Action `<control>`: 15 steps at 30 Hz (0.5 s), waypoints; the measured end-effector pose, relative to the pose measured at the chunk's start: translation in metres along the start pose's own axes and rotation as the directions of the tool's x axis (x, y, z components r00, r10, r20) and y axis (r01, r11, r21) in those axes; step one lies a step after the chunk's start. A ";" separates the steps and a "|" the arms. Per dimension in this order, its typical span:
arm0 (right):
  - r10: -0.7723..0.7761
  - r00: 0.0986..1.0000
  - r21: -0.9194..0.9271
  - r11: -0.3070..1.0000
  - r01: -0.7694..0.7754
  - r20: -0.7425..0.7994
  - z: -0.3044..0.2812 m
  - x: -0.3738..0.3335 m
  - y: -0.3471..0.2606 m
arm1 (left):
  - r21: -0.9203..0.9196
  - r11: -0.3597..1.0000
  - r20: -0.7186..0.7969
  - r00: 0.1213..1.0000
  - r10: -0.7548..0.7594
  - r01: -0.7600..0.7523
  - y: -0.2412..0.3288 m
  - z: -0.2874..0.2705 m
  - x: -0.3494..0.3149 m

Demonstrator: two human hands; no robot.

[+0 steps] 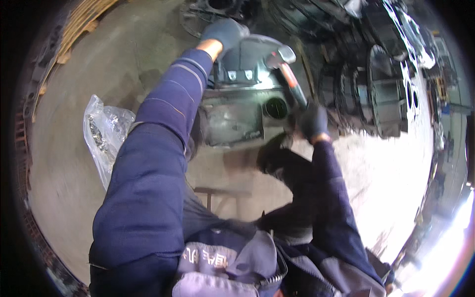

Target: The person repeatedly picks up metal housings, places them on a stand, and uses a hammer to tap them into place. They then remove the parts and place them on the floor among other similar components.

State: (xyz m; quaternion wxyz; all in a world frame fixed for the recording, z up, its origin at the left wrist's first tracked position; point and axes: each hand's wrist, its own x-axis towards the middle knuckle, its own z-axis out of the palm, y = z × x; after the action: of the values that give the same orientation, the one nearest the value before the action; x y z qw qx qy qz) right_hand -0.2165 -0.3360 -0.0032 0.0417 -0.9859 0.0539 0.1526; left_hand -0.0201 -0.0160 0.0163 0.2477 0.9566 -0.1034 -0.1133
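Concrete floor (69, 163) spreads beneath the metal housing (235, 109); the left hand (225, 34) is at its far edge, grip unclear, the right hand (312, 120) clasping a hammer (292, 81). Work seems under way, remainder unclear.

Slanting red-and-black-handled hammer (291, 79); dark metal casing (232, 121) near it, round-holed.

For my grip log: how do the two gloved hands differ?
The dark-gloved left hand is at the edge of a dark, curved metal part; the dark-gloved right hand holds a hammer with an orange-and-black handle. The left hand reaches farther out than the right hand. Both are gloved.
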 end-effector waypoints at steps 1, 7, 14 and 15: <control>-0.020 0.991 0.055 0.998 0.027 -0.129 0.007 0.000 0.008 | -0.021 0.999 0.039 0.999 -0.033 0.034 -0.001 -0.003 0.001; -0.114 0.840 0.139 0.966 0.220 -0.531 -0.157 0.011 0.021 | 0.069 0.997 -0.087 0.996 -0.027 0.033 -0.002 0.002 0.004; 0.065 0.552 0.351 0.831 0.431 -0.831 -0.101 0.010 -0.026 | 0.037 0.995 -0.058 0.994 -0.095 0.097 -0.002 0.007 0.006; 0.023 0.627 0.335 0.860 0.384 -0.779 -0.069 0.010 -0.029 | 0.040 0.994 -0.061 0.994 -0.095 0.097 -0.002 0.007 0.005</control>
State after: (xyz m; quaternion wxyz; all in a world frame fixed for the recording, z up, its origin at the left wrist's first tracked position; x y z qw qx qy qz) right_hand -0.1831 -0.3147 0.0616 0.2691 -0.9158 -0.0010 -0.2981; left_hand -0.0166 -0.0187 0.0089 0.2242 0.9685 -0.0524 -0.0947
